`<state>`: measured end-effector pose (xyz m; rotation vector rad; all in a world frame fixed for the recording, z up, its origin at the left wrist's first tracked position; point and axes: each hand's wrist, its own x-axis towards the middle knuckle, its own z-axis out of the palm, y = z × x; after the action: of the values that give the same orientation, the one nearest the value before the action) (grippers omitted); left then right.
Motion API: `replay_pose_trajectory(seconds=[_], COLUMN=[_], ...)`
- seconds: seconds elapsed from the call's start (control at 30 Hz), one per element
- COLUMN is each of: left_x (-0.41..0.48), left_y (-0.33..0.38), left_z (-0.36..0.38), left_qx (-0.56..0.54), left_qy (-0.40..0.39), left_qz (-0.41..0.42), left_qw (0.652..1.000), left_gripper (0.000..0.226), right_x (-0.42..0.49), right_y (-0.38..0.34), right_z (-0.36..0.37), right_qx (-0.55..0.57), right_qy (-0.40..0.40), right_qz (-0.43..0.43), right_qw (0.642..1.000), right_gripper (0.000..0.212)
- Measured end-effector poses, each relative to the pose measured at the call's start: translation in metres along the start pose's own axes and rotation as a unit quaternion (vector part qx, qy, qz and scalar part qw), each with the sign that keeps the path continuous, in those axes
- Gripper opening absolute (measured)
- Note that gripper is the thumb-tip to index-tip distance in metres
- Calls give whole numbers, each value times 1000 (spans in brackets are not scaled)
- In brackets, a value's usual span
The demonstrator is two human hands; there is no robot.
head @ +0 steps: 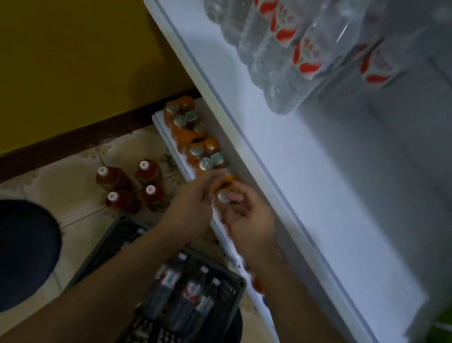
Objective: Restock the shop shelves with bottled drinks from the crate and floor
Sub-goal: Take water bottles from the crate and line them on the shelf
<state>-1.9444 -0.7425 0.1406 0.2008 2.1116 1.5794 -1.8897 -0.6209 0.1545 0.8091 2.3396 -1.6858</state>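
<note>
Head view: an orange bottle stands at the lower shelf's front edge. The right hand curls its fingers round it; the left hand's straight fingers reach beside it. Best to slide it upright against the row.

Your left hand and right hand cover most of the orange bottle; the water bottles are cropped above, labels blurred.

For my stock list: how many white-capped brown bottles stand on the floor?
4, clustered on the floor left of the low shelf: far-left bottle, far-right bottle, near-left bottle, near-right bottle. Others may hide behind the left arm.
</note>
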Motion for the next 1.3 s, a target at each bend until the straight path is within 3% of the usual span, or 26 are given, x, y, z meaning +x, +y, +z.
replay_pose_trajectory(seconds=[0.17, 0.37, 0.47, 0.53, 0.6, 0.63, 0.67, 0.8, 0.9, 0.97, 1.13, 1.3], left_x=[-34, -61, -71, -75, -81, -80, -83, -99, -111, -115, -119, -119], left_y=[-65, -141, -191, -214, -235, -242, -256, -298, -328, -338, -356, -382], left_z=[-11, -15, -19, -22, -26, -27, -26, -43, -60, -67, -87, -101], left_qx=[-12, 3, -45, -60, -65, -123, -108, -45, 28, 37, 17, -9], left_qy=[-26, 11, 25, 40, 33, 44, 73, 78, 27, 31, 18, 17], left_qz=[-75, -104, -175, -212, -253, -309, -329, -318, -291, -294, -302, -327], left_qw=[997, 995, 983, 975, 965, 942, 935, 944, 956, 955, 953, 945], left_gripper=[55, 32, 30, 25, 15, 22, 31, 39, 32, 41, 40, 42], right_x=[-13, -28, -38, -47, -56, -58, -58, -45, -30, -25, -17, -4], right_y=[67, 175, 228, 254, 268, 270, 270, 276, 283, 291, 314, 324], right_z=[44, 95, 117, 132, 148, 157, 167, 216, 252, 276, 315, 340], right_qx=[-37, -67, -48, -58, -70, -74, -75, -56, -75, -89, -130, -78], right_qy=[-49, -121, -142, -136, -122, -129, -142, -175, -196, -206, -192, -119], right_qz=[72, 214, 298, 324, 336, 336, 338, 316, 299, 290, 275, 359], right_qw=[996, 967, 943, 934, 931, 930, 928, 931, 931, 930, 933, 922], right_gripper=[53, 28, 60, 64, 49, 40, 35, 24, 29, 43, 44, 45])
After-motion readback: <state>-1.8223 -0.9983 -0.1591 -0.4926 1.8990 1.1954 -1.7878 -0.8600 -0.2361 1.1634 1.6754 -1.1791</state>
